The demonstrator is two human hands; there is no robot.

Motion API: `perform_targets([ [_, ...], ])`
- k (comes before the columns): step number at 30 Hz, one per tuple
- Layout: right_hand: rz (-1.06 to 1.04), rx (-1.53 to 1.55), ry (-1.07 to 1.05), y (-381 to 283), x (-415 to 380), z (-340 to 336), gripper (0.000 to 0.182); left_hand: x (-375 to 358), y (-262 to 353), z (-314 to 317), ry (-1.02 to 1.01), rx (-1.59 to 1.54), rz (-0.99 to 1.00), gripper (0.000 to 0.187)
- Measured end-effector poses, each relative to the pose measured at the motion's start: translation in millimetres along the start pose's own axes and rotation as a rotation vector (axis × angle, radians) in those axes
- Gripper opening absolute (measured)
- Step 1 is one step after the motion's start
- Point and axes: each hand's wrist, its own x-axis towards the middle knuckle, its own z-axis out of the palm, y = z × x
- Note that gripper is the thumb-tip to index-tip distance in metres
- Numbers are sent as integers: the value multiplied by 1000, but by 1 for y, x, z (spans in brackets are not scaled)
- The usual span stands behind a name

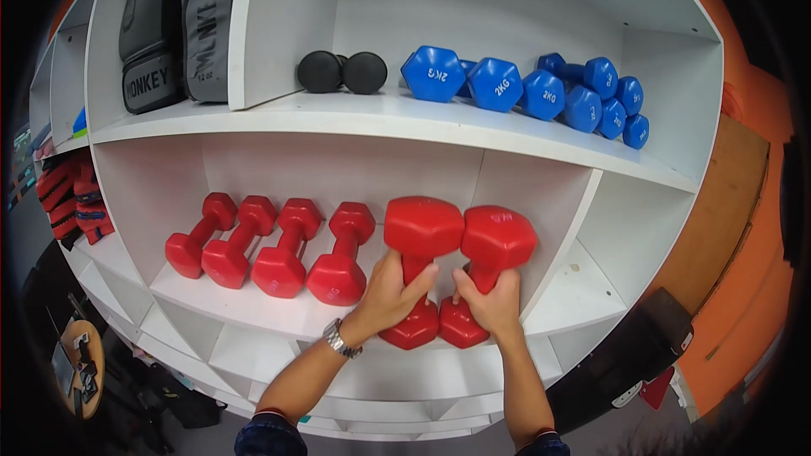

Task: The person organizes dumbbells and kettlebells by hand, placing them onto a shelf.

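My left hand (390, 294), with a metal watch at the wrist, is wrapped round the handle of a red dumbbell (422, 226). Beside it, my right hand (492, 297) grips the handle of a second red dumbbell (500, 238). Both dumbbells are tilted with their upper heads towards the back of the compartment, and those heads are side by side, right against each other. Their lower heads overlap the front edge of the white shelf (253, 308) in this view. To the left, a row of red dumbbells (342, 253) lies on the same shelf, handles pointing inward.
Blue dumbbells (495, 84) marked 2KG and a black dumbbell (342, 72) lie on the shelf above. Grey boxing gloves (209, 25) stand upper left. A white divider (562, 241) rises right of my right hand. A small round table (91, 355) is at the lower left.
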Motion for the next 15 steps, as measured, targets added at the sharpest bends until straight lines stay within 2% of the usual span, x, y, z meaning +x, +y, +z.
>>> perform_targets([
  [2, 49, -115, -18, -2, 5, -1, 23, 5, 5, 1, 42, 92, 25, 42],
  [5, -89, -331, 79, -2, 8, 2, 30, 11, 14, 1, 79, 272, 12, 62],
  [6, -19, -317, 66, -6, 7, 4, 41, 12, 15, 2, 93, 296, 5, 60],
  [9, 51, -214, 130, 8, 7, 12, 46, 13, 16, 6, 130, 411, -64, 55],
  [10, 47, -229, 110, 9, 10, 10, 48, 15, 24, 8, 143, 385, -46, 48],
  [13, 157, -216, 65, -9, 13, 10, 46, 15, 24, 18, 235, 512, -178, 45],
  [15, 109, -262, 73, -3, 19, 11, 44, 18, 23, 20, 248, 622, -180, 43],
])
